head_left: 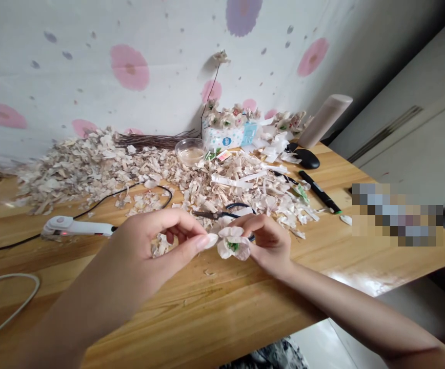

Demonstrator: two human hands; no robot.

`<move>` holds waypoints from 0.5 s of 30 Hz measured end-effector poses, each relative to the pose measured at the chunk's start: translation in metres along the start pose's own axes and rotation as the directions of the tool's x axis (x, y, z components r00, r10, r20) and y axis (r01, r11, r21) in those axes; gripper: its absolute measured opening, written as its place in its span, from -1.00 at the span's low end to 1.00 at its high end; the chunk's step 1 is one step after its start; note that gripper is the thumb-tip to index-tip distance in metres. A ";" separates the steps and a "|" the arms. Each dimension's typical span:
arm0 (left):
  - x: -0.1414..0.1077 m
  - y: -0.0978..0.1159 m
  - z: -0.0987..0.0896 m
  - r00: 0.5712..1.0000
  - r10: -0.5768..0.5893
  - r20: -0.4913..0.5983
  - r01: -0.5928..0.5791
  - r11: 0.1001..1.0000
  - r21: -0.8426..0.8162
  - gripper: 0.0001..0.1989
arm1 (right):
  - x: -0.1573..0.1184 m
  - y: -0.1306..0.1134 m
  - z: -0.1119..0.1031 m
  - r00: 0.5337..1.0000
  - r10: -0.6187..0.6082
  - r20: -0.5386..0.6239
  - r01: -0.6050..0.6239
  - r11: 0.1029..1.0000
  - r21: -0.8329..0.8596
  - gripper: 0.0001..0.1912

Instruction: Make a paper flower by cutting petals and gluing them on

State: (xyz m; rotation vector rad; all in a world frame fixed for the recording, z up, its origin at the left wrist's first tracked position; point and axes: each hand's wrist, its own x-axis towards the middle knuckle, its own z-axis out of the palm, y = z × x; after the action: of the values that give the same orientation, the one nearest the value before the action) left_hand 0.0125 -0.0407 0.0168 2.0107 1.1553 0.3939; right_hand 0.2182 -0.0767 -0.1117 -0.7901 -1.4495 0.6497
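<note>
My left hand (157, 241) pinches a pale petal (210, 241) between thumb and forefinger, right at the edge of a small white artificial flower (233, 244) with a green centre. My right hand (268, 241) grips that flower from the other side. Just beyond both hands lie black-handled scissors (215, 215) on a heap of pale petal scraps (222, 187). A white hot glue gun (76, 226) rests to the left of my left hand, its black cord trailing across the wooden table (222, 292).
Against the wall stand a tissue box (222, 137) topped with finished flowers, a glass bowl (190, 151), and a bundle of thin twigs (149, 141). A black marker (320, 191), black computer mouse (307, 158) and beige cylinder (324, 120) sit at the right.
</note>
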 end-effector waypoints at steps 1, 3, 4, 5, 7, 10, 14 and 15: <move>0.000 0.001 0.001 1.000 -0.003 0.006 0.003 1.000 -0.007 -0.87 | 0.000 0.000 0.000 1.000 0.002 -0.001 -0.002 1.000 0.004 -0.85; 0.000 0.001 0.003 1.000 -0.010 0.018 0.010 1.000 -0.017 -0.88 | 0.001 -0.001 0.000 1.000 0.001 0.000 -0.001 1.000 0.018 -0.85; 0.001 0.001 0.004 1.000 -0.014 0.024 0.014 1.000 -0.020 -0.88 | 0.001 -0.002 0.000 1.000 0.000 0.001 0.000 1.000 0.024 -0.86; 0.002 0.001 0.005 0.999 -0.020 0.032 0.021 1.000 -0.023 -0.88 | 0.001 -0.002 0.000 1.000 -0.002 0.005 0.002 1.000 0.031 -0.87; 0.003 0.001 0.006 0.999 -0.027 0.045 0.028 0.999 -0.026 -0.88 | 0.001 -0.002 0.000 1.000 -0.010 0.015 0.009 0.999 0.045 -0.90; 0.004 0.003 0.007 0.998 -0.030 0.062 0.032 0.999 -0.031 -0.89 | 0.000 -0.002 0.001 0.999 -0.019 0.030 0.017 0.998 0.059 -0.92; 0.003 0.004 0.008 0.998 -0.017 0.055 0.019 0.999 -0.038 -0.88 | 0.000 -0.003 0.001 0.999 -0.022 0.041 0.020 0.999 0.040 -0.90; 0.003 0.004 0.008 0.999 -0.014 0.048 0.016 0.999 -0.041 -0.89 | 0.000 -0.003 0.001 0.999 -0.025 0.047 0.024 0.999 0.035 -0.90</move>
State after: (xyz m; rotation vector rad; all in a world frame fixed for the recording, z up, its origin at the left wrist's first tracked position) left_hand 0.0215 -0.0431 0.0139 1.9643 1.1238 0.3567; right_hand 0.2167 -0.0783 -0.1089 -0.7334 -1.4849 0.6768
